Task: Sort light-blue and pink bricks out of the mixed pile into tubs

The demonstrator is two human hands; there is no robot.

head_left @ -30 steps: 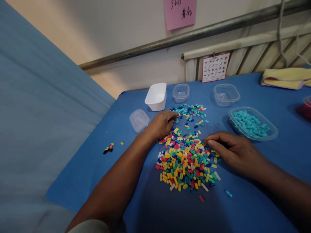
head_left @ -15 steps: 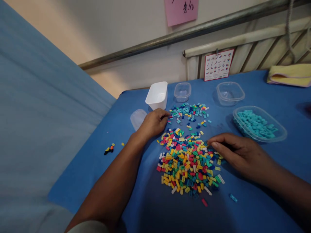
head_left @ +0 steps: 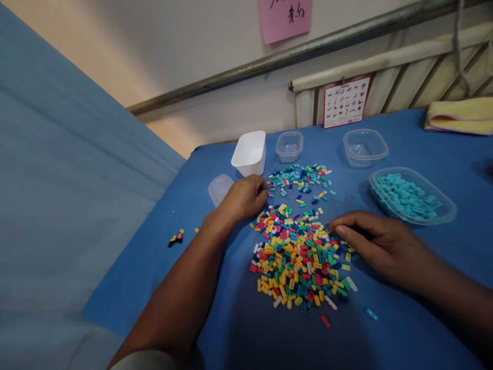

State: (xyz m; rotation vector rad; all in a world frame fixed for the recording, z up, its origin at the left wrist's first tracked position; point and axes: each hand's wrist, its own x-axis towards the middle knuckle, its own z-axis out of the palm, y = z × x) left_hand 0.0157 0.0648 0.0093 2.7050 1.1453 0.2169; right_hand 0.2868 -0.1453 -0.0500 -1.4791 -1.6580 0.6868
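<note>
A large heap of small mixed-colour toy building bricks [head_left: 296,257] lies on the blue cloth between my forearms. Behind it spreads a looser patch of mostly turquoise bricks [head_left: 295,177]. My left hand [head_left: 246,197] rests at the left edge of that patch, fingers curled in; whatever they hold is hidden. At the right side of the big heap, my right hand [head_left: 372,241] has its thumb and forefinger pinched together, and what sits between the tips is too small to make out. A clear tub of turquoise bricks [head_left: 449,210] stands just beyond my right hand.
A white tub [head_left: 250,167] and two clear tubs [head_left: 289,154] [head_left: 365,160] stand along the back. A translucent lid or tub [head_left: 220,188] lies beside my left wrist. A few black, orange and yellow bricks [head_left: 177,238] lie left. A yellow cloth [head_left: 458,115] is back right.
My left fingers have curled in from their outstretched reach toward the loose bricks. My right hand keeps its pinch in nearly the same place. The view has shifted slightly.
</note>
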